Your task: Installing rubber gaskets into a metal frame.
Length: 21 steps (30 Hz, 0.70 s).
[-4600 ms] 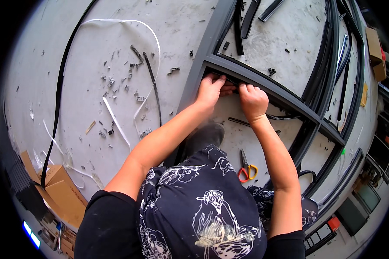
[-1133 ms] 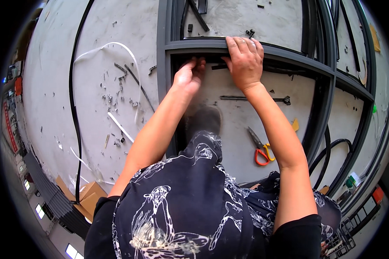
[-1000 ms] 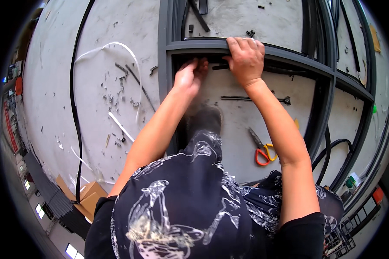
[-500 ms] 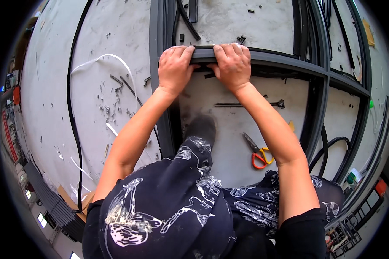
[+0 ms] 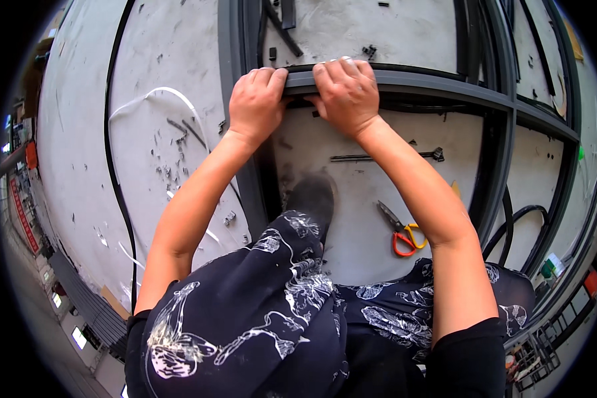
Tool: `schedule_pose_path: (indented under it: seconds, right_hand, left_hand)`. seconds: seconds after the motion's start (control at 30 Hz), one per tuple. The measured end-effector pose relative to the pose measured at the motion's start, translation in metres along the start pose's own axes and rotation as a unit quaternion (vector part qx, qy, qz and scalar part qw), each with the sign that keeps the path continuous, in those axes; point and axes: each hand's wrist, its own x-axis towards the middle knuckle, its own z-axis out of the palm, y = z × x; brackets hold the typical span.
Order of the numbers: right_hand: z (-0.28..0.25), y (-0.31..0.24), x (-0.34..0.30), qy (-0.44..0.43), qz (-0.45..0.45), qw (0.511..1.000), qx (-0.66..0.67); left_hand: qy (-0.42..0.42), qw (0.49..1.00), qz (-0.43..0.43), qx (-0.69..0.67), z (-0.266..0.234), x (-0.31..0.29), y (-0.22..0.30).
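A large dark grey metal frame [image 5: 237, 152], much like a window frame, surrounds my foot. My left hand [image 5: 254, 106] is curled over its crossbar [image 5: 438, 91], close to the left upright. A short way to the right, my right hand [image 5: 348, 94] grips the same bar, thumb below and fingers on top. A short stretch of bar shows between the hands. Along the bar's far edge runs a black strip [image 5: 408, 67]. Whether the fingers press on that strip is hidden. Scissors [image 5: 399, 231] with one red and one yellow handle loop lie on the floor to my right.
Inside the frame, a thin dark rod [image 5: 378, 158] lies before my shoe [image 5: 312, 200]. Black scraps [image 5: 172, 174] and a curved white strip [image 5: 172, 91] are on the floor at left. Black strips hang along the right-hand bars. A stack of grey profiles [image 5: 89, 302] stands lower left.
My view has shifted slightly, so the frame and scissors sit a little differently in the picture. Both hands remain on the crossbar, in nearly the same place.
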Motion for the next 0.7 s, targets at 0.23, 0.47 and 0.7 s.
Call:
schedule_pose_path:
  seconds: [0.23,0.47,0.7]
  right_hand:
    - [0.004,0.01,-0.021,0.051,0.014,0.998,-0.013]
    - [-0.048,0.033,-0.126,-0.018,0.452,0.842,0.295]
    - [-0.041,0.072,-0.098,0.094,0.589,0.509,0.62]
  left_hand:
    - [0.01,1.0,0.003,0.025,0.014,0.009,0.015]
    - [0.017,0.998,0.054,-0.012,0.028,0.032,0.063]
    - [0.026,0.998,0.038,0.033,0.038,0.04,0.071]
